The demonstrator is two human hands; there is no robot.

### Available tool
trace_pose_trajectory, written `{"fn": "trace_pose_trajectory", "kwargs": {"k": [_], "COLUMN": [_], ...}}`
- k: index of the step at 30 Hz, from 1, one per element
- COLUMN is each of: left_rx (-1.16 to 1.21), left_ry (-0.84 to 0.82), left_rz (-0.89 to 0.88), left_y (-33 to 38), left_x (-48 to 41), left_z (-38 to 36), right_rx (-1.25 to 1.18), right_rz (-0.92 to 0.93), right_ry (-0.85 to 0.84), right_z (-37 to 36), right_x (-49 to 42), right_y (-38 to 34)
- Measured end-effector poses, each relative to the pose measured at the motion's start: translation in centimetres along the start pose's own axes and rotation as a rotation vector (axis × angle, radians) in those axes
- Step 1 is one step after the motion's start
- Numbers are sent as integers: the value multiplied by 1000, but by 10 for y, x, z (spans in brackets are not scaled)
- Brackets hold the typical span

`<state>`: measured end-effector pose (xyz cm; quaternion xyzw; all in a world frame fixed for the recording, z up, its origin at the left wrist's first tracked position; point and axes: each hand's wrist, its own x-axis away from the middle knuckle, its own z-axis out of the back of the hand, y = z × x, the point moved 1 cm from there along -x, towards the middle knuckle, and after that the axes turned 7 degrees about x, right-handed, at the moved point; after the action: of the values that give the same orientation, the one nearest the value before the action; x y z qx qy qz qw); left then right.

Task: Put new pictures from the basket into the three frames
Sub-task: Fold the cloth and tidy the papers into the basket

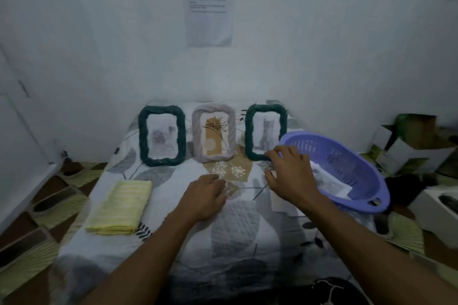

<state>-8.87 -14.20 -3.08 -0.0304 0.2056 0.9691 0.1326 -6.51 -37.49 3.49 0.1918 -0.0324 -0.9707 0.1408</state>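
Observation:
Three frames stand upright at the back of the cloth-covered table: a dark green frame (161, 135) on the left, a pale grey frame (214, 132) in the middle, and a second dark green frame (265, 131) with a cat picture on the right. A purple basket (364, 178) with white pictures (333, 182) in it sits tilted at the right. My right hand (290, 173) hovers with spread fingers in front of the right frame, next to the basket rim. My left hand (207, 195) rests on the cloth, fingers loosely curled, holding nothing.
A folded yellow cloth (121, 207) lies at the left of the table. A white sheet (280, 202) lies under my right wrist. Cardboard boxes (411, 143) stand at the right, beyond the table. A wall with a printed paper (210, 10) is close behind.

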Motion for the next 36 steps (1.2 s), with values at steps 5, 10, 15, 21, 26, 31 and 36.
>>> {"fn": "trace_pose_trajectory", "kwargs": {"k": [5,10,15,21,26,31,36], "left_rx": [-20,71,100,216,472,656,1162], "left_ry": [-16,67,62,145,166,224,166], "left_rz": [60,205,304,319,316,355,534], "left_y": [57,106,141,153,158,163,144], "left_x": [-22,-50,-66,-71,-74,-74,-75], "left_z": [-54,-77,-93,-91,-93,-90,-66], "right_rx": [-133,-181,-220,-296,-311,-362,-341], "right_rz": [-85,-73,-105,-133,-156,-170,-165], "right_ry": [-218,-236,-230,-229,-227,-240,-263], "right_z": [1,-3,-7,-10,-13,-14,-10], "right_x": [35,44,46,43,41,40,41], "right_y": [60,82,92,98,100,103,99]}}
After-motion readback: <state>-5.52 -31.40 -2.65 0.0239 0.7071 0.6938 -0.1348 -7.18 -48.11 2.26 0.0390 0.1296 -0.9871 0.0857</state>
